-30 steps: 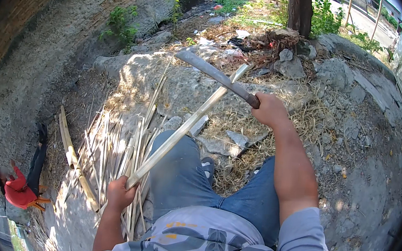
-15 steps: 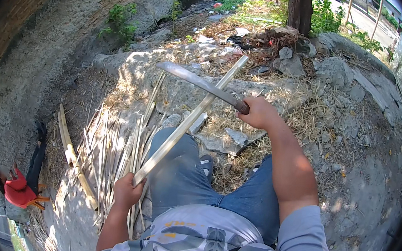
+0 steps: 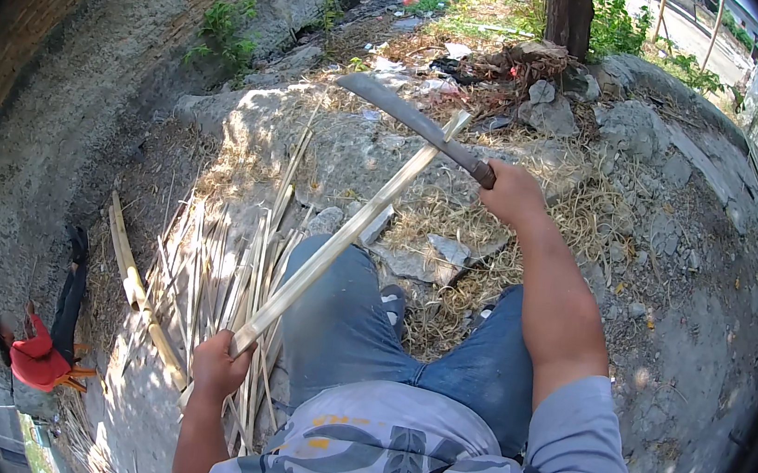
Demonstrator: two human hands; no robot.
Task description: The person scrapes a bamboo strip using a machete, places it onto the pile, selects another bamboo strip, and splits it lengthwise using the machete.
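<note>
Far left: rough wall, brick showing at top, curving down the frame edge. Green bush against it, upper left. Lower left: another person in a red top, seated on a small wooden stool. Just right of that, a split bamboo length on the ground, with a second bamboo piece running on below it. Then a loose heap of thin strips, left of centre, mostly lengthwise, some crossing.

Left hand, lower left of centre: fingers closed round the low end of a pale bamboo strip. Strip slants up and right through mid-frame, passing above the jeans, top end at upper centre. Long knife: broad blade, tip pointing upper left, lying across the strip close to its top end; can't tell how deep it sits, if at all. Centre: flat grey stone and curly shavings on the ground between and beyond the knees.

Right hand, right of centre: fingers wrapped tight on the knife's dark handle, arm stretched out. Upper right: tree trunk, grey rocks below it.
</note>
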